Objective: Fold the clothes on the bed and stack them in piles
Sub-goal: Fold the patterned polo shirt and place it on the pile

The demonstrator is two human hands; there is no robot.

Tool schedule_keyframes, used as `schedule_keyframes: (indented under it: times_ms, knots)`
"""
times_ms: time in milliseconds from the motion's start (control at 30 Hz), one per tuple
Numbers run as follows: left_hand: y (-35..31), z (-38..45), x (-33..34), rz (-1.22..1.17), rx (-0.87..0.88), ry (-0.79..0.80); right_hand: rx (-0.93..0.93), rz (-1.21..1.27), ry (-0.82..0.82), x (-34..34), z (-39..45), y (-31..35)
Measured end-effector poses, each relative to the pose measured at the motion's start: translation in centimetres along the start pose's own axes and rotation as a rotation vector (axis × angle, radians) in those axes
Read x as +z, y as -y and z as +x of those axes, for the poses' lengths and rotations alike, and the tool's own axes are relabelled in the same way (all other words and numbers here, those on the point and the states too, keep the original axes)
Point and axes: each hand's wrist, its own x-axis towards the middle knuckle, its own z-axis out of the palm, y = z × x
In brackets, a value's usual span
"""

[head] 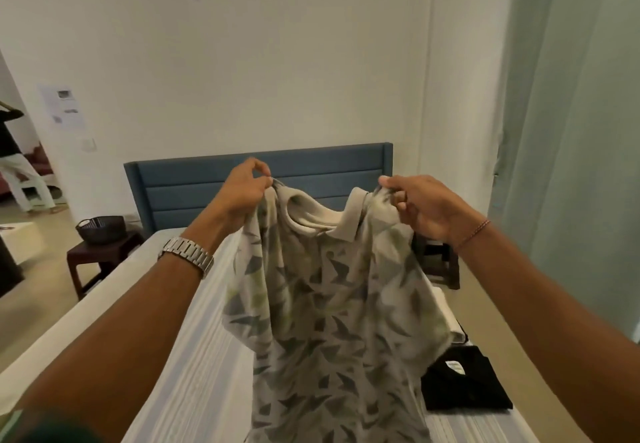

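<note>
A beige polo shirt [332,311] with a grey-green leaf print hangs in the air above the bed [207,356], collar up. My left hand [247,190] pinches its left shoulder and my right hand [415,205] grips its right shoulder. A folded black garment [467,383] with a white label lies on the bed at the right, partly hidden behind the hanging shirt.
The bed has a white striped sheet and a blue headboard [214,186]. A dark stool [100,255] with a black basket [100,229] stands at its left, another stool [443,262] at its right. A person [20,169] stands far left. A pale curtain [571,131] hangs on the right.
</note>
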Motion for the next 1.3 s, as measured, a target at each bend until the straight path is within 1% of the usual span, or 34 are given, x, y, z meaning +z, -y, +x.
schedule_keyframes:
  times_ms: [67, 100, 133, 167, 233, 300, 367, 433, 467, 500, 567, 600, 633, 700, 767, 800, 867, 967, 1067, 1100, 1167, 1300]
  knots:
    - [-0.9, -0.9, 0.9, -0.208, -0.054, 0.169, -0.015, 0.077, 0.065, 1.5, -0.2, -0.1]
    - [-1.5, -1.6, 1.4, -0.280, -0.050, 0.250, -0.018, 0.105, 0.102, 2.3, -0.5, -0.3]
    - [-1.9, -2.2, 1.8, -0.303, -0.022, 0.321, -0.019, 0.127, 0.134, 3.0, -0.7, -0.4]
    - [-2.4, -2.8, 2.3, -0.275, 0.026, 0.390, -0.027, 0.141, 0.156, 3.6, -0.8, -0.5]
    - [-3.1, -3.4, 3.1, -0.058, 0.159, 0.479, -0.059, 0.125, 0.147, 4.7, -0.8, -0.6]
    - [-3.5, -3.6, 3.9, 0.178, 0.271, 0.482, -0.102, 0.067, 0.118, 5.3, -1.0, -0.7]
    - [-3.6, -3.6, 4.2, 0.271, 0.359, 0.482, -0.132, -0.045, 0.138, 5.3, -1.5, -0.4]
    - [-3.6, -3.5, 3.8, 0.279, 0.387, 0.503, -0.195, -0.249, 0.147, 4.7, -2.2, 0.4]
    - [-3.5, -3.4, 3.6, 0.278, 0.381, 0.527, -0.260, -0.363, 0.108, 4.1, -2.4, 0.8]
    - [-3.5, -3.4, 3.3, 0.271, 0.372, 0.558, -0.356, -0.457, 0.022, 3.4, -2.3, 1.2]
    - [-3.4, -3.4, 3.1, 0.253, 0.365, 0.605, -0.544, -0.542, -0.160, 1.9, -1.3, 1.9]
    - [-3.4, -3.4, 3.3, 0.237, 0.364, 0.612, -0.569, -0.544, -0.160, 1.3, -0.9, 2.1]
    - [-3.5, -3.5, 3.5, 0.216, 0.363, 0.608, -0.543, -0.553, -0.092, 0.9, -0.5, 2.0]
    - [-3.9, -3.7, 4.3, 0.177, 0.378, 0.583, -0.430, -0.621, 0.137, 0.5, 0.3, 1.2]
    - [-4.2, -3.8, 5.1, 0.125, 0.401, 0.559, -0.318, -0.627, 0.355, 0.8, 0.8, 0.2]
    - [-4.2, -3.7, 5.5, 0.103, 0.415, 0.548, -0.274, -0.596, 0.423, 1.0, 0.9, -0.1]
    - [-4.2, -3.7, 5.7, 0.061, 0.440, 0.523, -0.243, -0.537, 0.461, 1.6, 1.1, -0.2]
    - [-3.7, -3.5, 5.8, -0.053, 0.450, 0.524, -0.233, -0.512, 0.476, 2.2, 1.1, 0.3]
    - [-3.2, -3.4, 6.0, -0.110, 0.471, 0.486, -0.230, -0.578, 0.407, 2.8, 1.5, 0.4]
    - [-3.1, -3.4, 6.0, -0.126, 0.467, 0.448, -0.224, -0.602, 0.367, 2.9, 1.6, 0.4]
    - [-2.7, -3.1, 5.8, -0.133, 0.443, 0.321, -0.191, -0.611, 0.260, 3.0, 1.9, 0.4]
    - [-2.1, -2.1, 4.5, -0.139, 0.304, 0.096, -0.126, -0.412, 0.023, 2.5, 2.4, 0.3]
